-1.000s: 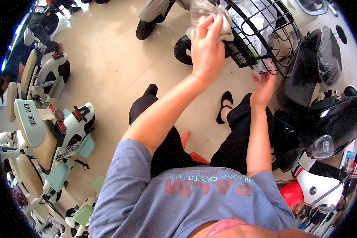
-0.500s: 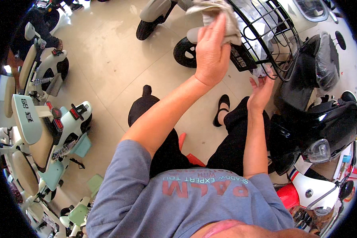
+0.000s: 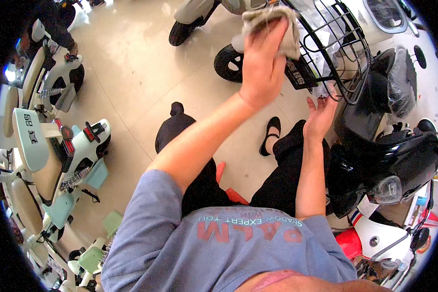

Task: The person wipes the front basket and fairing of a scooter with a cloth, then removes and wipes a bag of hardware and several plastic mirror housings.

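Observation:
My left hand [image 3: 263, 70] is closed on a crumpled beige cloth [image 3: 289, 34]. The cloth is beside the near-left side of a black wire basket [image 3: 333, 58], above a dark plate with light markings [image 3: 301, 75]. Lower down, my right hand [image 3: 320, 117] reaches up to the basket's near end. Its fingers curl at the basket's rim and are partly covered there, while the thumb stands apart. Clear plastic wrapping [image 3: 321, 48] lies inside the basket.
A black scooter [image 3: 389, 165] stands close on my right, with a red and white one [image 3: 374, 238] nearer. Pale scooters [image 3: 34, 141] line the left. A small black wheel [image 3: 228, 63] is below the cloth. Another person's hand [image 3: 73, 48] shows at upper left.
The cloth in my left hand has shifted slightly right and down, and its folds have changed shape. My right hand stays at the basket's near end.

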### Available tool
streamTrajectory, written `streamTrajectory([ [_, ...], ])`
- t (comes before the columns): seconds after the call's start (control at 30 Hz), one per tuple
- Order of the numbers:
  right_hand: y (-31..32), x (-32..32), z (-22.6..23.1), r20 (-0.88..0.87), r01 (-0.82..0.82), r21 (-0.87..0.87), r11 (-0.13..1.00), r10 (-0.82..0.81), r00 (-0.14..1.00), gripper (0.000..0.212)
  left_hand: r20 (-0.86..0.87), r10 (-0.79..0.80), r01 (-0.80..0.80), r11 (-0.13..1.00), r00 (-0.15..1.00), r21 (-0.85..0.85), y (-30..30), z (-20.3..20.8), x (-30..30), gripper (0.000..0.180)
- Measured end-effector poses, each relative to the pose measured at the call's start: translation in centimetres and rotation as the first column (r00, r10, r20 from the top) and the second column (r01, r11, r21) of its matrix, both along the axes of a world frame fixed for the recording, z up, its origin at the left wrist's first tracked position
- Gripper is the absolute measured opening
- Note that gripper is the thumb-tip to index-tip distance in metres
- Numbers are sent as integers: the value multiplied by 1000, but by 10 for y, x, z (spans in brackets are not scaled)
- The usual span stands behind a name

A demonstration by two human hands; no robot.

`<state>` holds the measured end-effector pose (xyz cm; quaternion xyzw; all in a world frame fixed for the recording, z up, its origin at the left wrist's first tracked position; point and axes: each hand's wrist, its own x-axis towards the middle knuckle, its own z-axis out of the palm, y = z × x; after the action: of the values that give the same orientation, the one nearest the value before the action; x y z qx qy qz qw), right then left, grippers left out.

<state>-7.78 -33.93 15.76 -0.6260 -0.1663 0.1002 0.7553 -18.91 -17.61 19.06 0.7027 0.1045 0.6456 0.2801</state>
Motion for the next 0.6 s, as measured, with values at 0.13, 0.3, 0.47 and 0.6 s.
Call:
streamTrajectory([
  [0.13,1,2,-1,-21,5,10,1000,-4,1000,43,-110,35,-33,999,993,13,4,10,1,56],
  [0.3,-3,3,-4,6,-41,-34,999,42,999,43,-139,-3,-43,944,990,-326,19,-24,3,45],
  [0.47,-1,0,-2,6,2,-30,1000,-2,1000,46,14,40,-34,949,999,-312,39,-20,10,51],
  [0.6,0,0,-3,-11,9,1,1000,-9,1000,45,-90,83,-84,996,992,-8,53,0,11,49],
])
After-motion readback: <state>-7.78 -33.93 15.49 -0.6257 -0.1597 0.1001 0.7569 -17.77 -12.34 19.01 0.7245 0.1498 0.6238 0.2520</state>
